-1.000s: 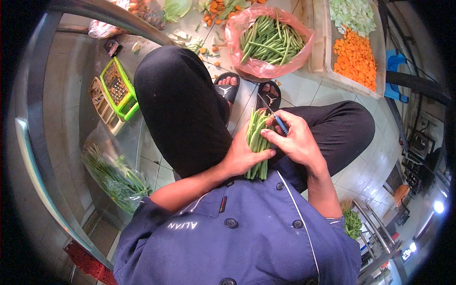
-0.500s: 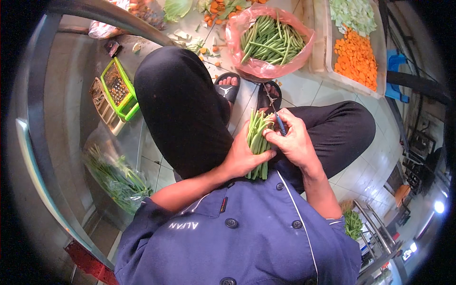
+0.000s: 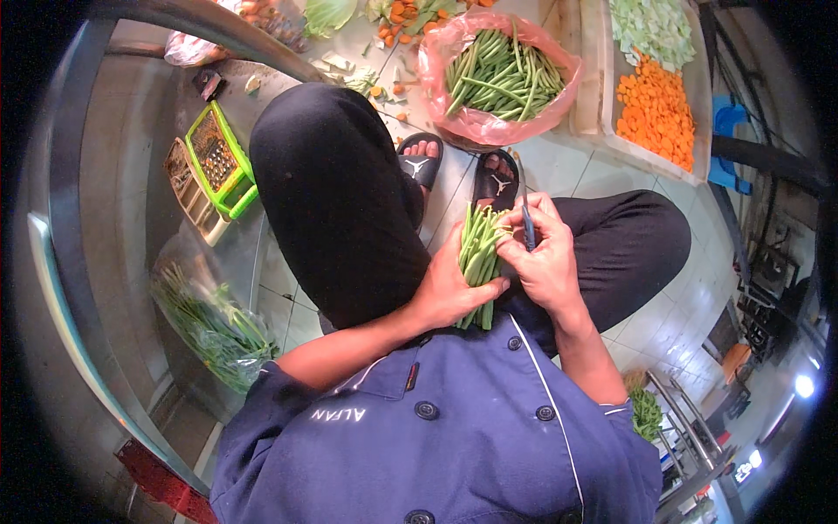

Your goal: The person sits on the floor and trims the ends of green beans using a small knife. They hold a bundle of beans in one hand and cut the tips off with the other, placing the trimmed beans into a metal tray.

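My left hand is wrapped round an upright bundle of green beans just above my lap. At the upper part of the bundle, my right hand grips a knife with a dark blue handle, its thin blade pointing away from me toward my right sandal. The thumb and fingertips of this hand are at the bean tips. Beyond my feet, a pink plastic bag holds many more green beans.
A crate of chopped cabbage and carrot stands right. Vegetable scraps litter the tiled floor ahead. At left are a green grater and bagged leafy greens. A metal rail runs upper left; a blue stool sits far right.
The knife has swung more upright, its blade shifting right, and the fingers of my right hand have moved slightly at the bean tips. My left hand stays round the bundle.
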`<state>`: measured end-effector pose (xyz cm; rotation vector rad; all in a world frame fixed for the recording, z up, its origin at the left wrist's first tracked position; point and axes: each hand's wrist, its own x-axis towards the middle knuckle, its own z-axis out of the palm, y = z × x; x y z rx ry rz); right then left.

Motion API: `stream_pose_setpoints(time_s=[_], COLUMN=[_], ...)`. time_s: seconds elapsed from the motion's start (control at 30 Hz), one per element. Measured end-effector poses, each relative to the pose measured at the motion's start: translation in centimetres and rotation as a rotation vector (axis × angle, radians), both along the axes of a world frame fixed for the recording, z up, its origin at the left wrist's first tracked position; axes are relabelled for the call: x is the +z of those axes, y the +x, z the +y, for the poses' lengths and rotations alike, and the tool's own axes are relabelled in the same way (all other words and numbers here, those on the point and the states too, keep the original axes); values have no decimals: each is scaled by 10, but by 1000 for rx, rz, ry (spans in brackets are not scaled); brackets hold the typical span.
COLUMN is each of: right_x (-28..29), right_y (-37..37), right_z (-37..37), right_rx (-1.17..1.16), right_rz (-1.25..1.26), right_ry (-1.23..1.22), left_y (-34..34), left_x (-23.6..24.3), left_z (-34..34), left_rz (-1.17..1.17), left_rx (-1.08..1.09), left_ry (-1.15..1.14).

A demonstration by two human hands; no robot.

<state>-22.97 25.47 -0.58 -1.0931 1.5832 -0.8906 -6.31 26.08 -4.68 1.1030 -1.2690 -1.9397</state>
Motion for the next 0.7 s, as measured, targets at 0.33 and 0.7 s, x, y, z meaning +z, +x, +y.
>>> stream_pose_setpoints(time_s=[0.33, 0.7], right_x=[32, 79], right_y=[-7, -23], right_z=[7, -22], right_rx=[16, 607], right_rz=[-162, 271], right_ry=[-3, -120], left_y=[4, 3], left_x=[9, -1], left_z=[5, 7], left_rz=[-8, -97], left_rx=[-78, -166], left_ry=[-149, -366])
